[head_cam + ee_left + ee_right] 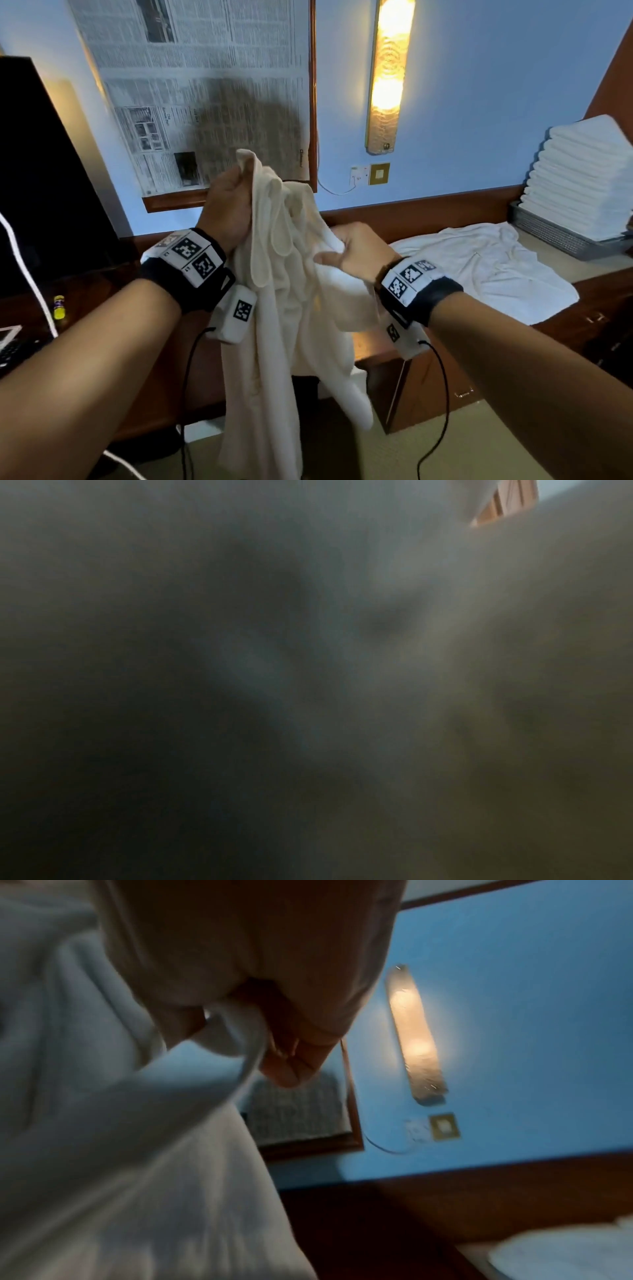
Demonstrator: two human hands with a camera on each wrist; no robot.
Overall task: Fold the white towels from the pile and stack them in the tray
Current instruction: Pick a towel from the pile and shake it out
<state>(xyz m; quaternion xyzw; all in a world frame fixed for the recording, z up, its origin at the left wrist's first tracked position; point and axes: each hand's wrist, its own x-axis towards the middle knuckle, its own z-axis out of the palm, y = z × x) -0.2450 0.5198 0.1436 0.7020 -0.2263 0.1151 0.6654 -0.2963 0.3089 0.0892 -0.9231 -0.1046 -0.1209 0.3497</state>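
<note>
Gripping hanging towel w/ both hands: left hand, right hand.

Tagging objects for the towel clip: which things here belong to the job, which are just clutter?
Job:
- hanging white towel, held in the air by left hand and right hand
- unfolded towel on the counter
- stack of folded towels
- grey tray

Clutter:
- newspaper-covered frame
- wall lamp
- wall socket
- yellow bottle
</note>
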